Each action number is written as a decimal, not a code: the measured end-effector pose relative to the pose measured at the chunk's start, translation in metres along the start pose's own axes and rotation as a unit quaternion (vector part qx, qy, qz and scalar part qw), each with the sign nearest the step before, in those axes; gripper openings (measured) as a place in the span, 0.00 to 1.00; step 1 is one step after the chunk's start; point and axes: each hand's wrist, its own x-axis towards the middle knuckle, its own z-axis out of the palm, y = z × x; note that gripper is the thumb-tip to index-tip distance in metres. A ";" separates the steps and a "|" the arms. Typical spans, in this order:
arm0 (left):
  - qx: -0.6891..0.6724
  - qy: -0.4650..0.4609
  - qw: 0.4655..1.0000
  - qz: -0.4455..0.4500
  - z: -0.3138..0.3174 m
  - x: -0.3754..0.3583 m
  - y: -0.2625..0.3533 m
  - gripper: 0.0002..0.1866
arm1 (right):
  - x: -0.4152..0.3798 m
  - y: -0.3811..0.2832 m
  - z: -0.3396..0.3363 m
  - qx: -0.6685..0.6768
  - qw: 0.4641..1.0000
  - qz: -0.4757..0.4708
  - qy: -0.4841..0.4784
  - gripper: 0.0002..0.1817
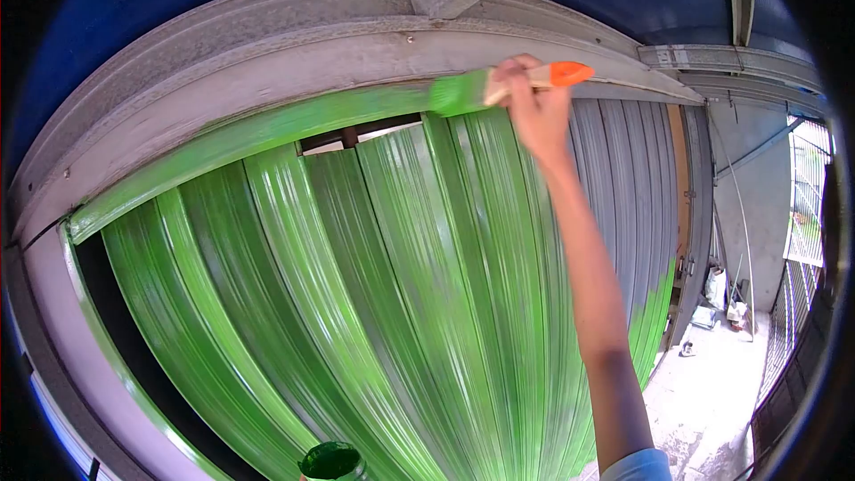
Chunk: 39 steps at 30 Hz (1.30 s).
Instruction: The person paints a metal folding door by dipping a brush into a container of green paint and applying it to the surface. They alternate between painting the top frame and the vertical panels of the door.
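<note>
One brush [459,94] is pinched in a narrow grip by the right hand [537,111] at upper middle, its green-loaded bristles laid against the curved-looking rail [258,129]. An even coat is best given by long, light strokes along the rail, with the bristles kept off the pale beam [347,58] above (that edge is easily smeared). At the bottom edge, an open can [359,472] of green paint is seen; the left hand's grip cannot be told. Ribbed panels [396,214] are covered in glossy, streaky green, with dull grey shown at right.
</note>
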 end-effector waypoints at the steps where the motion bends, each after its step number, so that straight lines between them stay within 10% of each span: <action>1: 0.003 0.007 1.000 0.002 -0.003 -0.001 -0.001 0.51 | 0.001 0.007 -0.012 -0.016 0.999 -0.017 0.029 0.10; 7: 0.025 0.020 0.999 -0.008 0.005 -0.005 0.012 0.52 | 0.018 0.005 -0.053 -0.339 0.927 -0.154 0.046 0.07; 12: 0.020 -0.005 1.000 -0.007 -0.001 0.007 -0.012 0.54 | -0.012 -0.035 0.038 -0.218 0.957 -0.171 -0.091 0.06; 21: -0.004 -0.035 0.999 -0.015 0.016 0.003 -0.005 0.47 | -0.017 0.001 -0.027 -0.062 0.998 0.032 0.013 0.08; 23: 0.033 -0.049 0.998 -0.022 0.017 0.007 -0.002 0.46 | -0.028 0.012 -0.050 -0.070 0.991 -0.039 0.110 0.08; 27: 0.089 -0.091 0.989 0.073 0.060 0.014 0.030 0.44 | -0.086 -0.047 -0.061 0.029 0.976 0.190 0.106 0.09; 33: 0.242 -0.075 0.954 0.162 0.106 0.008 0.052 0.45 | -0.205 -0.162 -0.032 0.206 0.811 0.510 -0.199 0.09; 39: 0.415 -0.038 0.867 0.272 0.108 0.001 0.042 0.46 | -0.243 -0.190 -0.006 0.285 0.738 0.505 -0.345 0.07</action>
